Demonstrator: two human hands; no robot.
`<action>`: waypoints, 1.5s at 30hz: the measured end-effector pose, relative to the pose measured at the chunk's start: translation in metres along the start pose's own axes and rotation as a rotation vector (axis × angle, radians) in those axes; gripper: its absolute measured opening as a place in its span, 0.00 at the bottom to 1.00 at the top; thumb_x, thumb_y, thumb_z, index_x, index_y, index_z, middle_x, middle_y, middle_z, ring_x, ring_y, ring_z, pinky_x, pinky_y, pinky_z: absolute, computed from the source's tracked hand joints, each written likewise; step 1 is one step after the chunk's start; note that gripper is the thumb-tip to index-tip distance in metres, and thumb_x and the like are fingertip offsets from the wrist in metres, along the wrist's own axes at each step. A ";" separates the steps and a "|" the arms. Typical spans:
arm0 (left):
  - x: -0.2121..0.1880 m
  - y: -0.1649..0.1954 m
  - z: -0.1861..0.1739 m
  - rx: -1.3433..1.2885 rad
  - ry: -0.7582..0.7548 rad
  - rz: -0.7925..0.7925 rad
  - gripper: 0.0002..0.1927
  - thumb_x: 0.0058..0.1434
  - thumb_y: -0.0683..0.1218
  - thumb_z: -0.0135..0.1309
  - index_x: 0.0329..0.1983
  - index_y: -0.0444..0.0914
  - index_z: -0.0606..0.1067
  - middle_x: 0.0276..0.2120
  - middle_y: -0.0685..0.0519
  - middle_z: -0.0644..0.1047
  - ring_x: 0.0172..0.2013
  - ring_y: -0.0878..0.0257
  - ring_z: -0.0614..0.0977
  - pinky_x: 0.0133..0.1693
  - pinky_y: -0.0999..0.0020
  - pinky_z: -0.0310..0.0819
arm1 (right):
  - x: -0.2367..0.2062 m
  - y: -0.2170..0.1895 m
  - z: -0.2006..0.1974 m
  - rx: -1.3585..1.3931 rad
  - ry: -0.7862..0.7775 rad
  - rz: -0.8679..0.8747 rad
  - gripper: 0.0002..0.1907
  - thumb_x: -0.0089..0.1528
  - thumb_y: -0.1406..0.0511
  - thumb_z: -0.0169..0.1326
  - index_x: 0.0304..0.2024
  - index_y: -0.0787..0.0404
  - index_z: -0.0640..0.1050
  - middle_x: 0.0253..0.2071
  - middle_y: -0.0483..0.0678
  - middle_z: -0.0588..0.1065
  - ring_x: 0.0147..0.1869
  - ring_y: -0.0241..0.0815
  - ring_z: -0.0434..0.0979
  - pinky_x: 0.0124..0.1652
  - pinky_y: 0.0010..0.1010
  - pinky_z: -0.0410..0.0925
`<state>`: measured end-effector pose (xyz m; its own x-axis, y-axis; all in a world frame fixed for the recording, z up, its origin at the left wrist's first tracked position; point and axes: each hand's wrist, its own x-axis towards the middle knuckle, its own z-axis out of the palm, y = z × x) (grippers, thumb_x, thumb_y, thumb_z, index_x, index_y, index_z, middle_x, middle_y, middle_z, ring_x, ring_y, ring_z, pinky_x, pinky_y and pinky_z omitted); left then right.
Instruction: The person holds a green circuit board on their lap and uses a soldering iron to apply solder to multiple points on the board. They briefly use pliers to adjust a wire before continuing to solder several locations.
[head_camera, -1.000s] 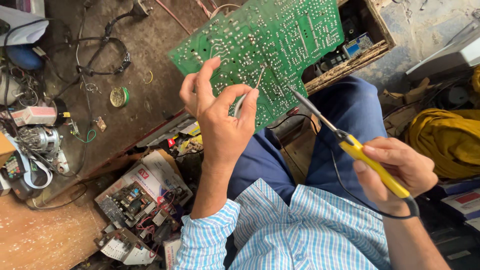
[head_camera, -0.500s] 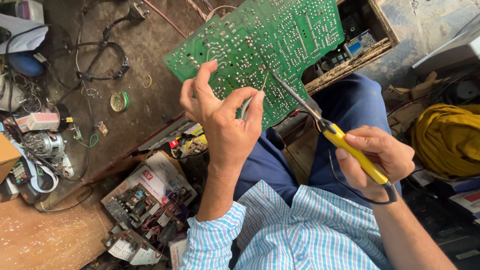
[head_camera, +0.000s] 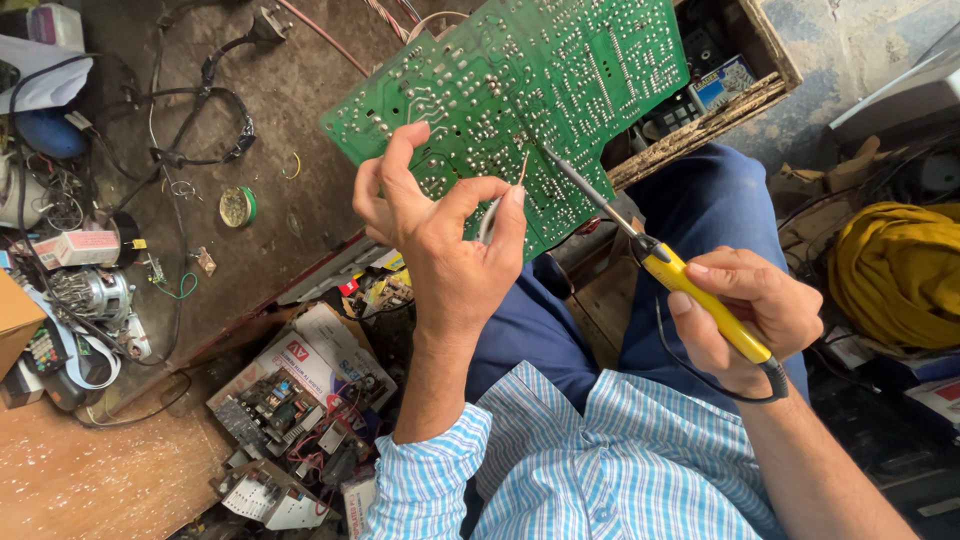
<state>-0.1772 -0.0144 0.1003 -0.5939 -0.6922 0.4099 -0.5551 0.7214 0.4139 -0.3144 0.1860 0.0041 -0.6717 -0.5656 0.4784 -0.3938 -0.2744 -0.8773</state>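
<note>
Holding our left hand (head_camera: 440, 235) raised in front of the green circuit board (head_camera: 520, 90), we pinch a thin strand of solder wire (head_camera: 522, 170) between thumb and forefinger, the other fingers fanned loosely toward the board. Our right hand (head_camera: 745, 310) closes in a fist-like grip around the yellow handle of the soldering iron (head_camera: 665, 270), wrist bent inward. The iron's long axis runs diagonally, handle low at our right hand, metal tip pointing up and left to the board's solder side, where it meets the wire's end. The board itself tilts across our blue-trousered knee (head_camera: 700, 210), its long side slanting upward to the right. Behind the board's right edge sits a worn wooden box (head_camera: 700, 125) holding dark electronic parts. Left of the board lies a small green-rimmed round tin (head_camera: 237, 206).
</note>
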 end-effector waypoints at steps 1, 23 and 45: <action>0.000 0.001 0.000 -0.006 -0.007 -0.003 0.05 0.57 0.48 0.69 0.33 0.47 0.82 0.68 0.50 0.64 0.68 0.41 0.58 0.68 0.39 0.51 | -0.001 0.000 0.000 -0.001 -0.002 0.002 0.07 0.61 0.76 0.60 0.41 0.72 0.76 0.33 0.57 0.78 0.28 0.37 0.79 0.29 0.21 0.69; 0.006 0.008 0.001 0.042 -0.031 -0.023 0.05 0.58 0.47 0.68 0.32 0.46 0.82 0.68 0.51 0.64 0.68 0.42 0.58 0.64 0.37 0.53 | 0.005 -0.002 0.002 0.042 0.006 0.015 0.07 0.61 0.76 0.58 0.41 0.72 0.76 0.33 0.56 0.78 0.28 0.38 0.79 0.29 0.21 0.69; -0.007 -0.024 -0.008 -0.095 0.181 0.029 0.05 0.65 0.45 0.63 0.36 0.39 0.80 0.61 0.46 0.68 0.61 0.46 0.67 0.64 0.52 0.59 | -0.011 -0.001 -0.024 0.007 0.050 0.038 0.08 0.68 0.72 0.61 0.47 0.69 0.76 0.36 0.57 0.79 0.34 0.38 0.79 0.36 0.23 0.72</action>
<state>-0.1550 -0.0264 0.0942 -0.4898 -0.6693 0.5587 -0.4764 0.7422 0.4714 -0.3216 0.2117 0.0004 -0.7168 -0.5364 0.4455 -0.3625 -0.2591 -0.8952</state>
